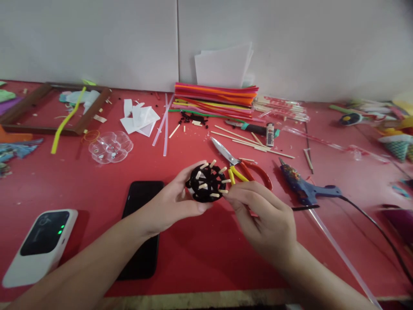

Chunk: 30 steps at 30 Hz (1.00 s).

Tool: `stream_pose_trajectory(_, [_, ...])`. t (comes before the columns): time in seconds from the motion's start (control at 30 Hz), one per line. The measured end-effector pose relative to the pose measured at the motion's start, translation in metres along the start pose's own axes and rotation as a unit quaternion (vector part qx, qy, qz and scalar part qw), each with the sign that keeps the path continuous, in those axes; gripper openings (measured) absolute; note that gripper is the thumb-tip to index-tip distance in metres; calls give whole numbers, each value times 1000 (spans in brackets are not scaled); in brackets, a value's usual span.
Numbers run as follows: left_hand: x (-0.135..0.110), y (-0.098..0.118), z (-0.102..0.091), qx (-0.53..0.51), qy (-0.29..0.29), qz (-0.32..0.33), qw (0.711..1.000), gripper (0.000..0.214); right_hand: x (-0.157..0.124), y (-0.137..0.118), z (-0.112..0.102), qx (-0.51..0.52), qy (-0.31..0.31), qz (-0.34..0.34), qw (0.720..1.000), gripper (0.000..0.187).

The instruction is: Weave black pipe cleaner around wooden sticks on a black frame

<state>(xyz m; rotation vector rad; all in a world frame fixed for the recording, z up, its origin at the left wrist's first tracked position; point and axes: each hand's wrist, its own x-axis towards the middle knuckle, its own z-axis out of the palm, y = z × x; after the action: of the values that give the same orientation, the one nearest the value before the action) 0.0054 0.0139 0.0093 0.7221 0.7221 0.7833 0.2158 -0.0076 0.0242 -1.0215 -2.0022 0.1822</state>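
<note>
My left hand [174, 196] curls round a small round black fuzzy basket-like piece [210, 183] with several short wooden sticks standing up from its rim. The thumb presses on its near side. At the right side of the piece, my right hand [264, 211] is closed in a pinch, fingertips touching a stick end. A black pipe cleaner [305, 208] sticks out to the right from behind this hand; its other end is hidden. Just beyond the hands lie scissors [226, 151] with red and yellow handles.
A blue glue gun [303, 185] with a clear glue stick and cord lies right. A black phone [142, 232] and a white device [41, 245] lie left. Behind are coloured pipe cleaners [213, 101], wooden sticks [245, 140], a clear flower-shaped case [111, 147] and a brown frame [26, 105].
</note>
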Motion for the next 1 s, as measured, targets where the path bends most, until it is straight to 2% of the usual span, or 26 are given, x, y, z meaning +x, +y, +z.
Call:
stream_pose_trajectory(0.13, [1, -1, -1, -61, -16, -14, 998, 76, 2, 0, 0, 2, 2, 2, 1000, 24])
stream_pose_trajectory(0.27, [2, 0, -2, -57, -13, -15, 998, 64, 1, -2, 0, -3, -1, 15, 1000, 17])
stream_pose_trajectory(0.53, [1, 4, 3, -51, 22, -7, 998, 77, -2, -2, 1, -17, -5, 4, 1000, 12])
stream_pose_trajectory(0.7, [0, 4, 4, -50, 37, 19, 998, 80, -3, -4, -2, -24, 7, 8, 1000, 22])
stream_pose_trajectory(0.87, [1, 0, 3, 8, 65, 27, 997, 81, -8, 0, -5, 18, 60, 32, 998, 41])
stream_pose_trajectory(1.0, [1, -3, 0, 62, 33, 34, 997, 80, -4, 0, -7, -18, 40, 12, 999, 35])
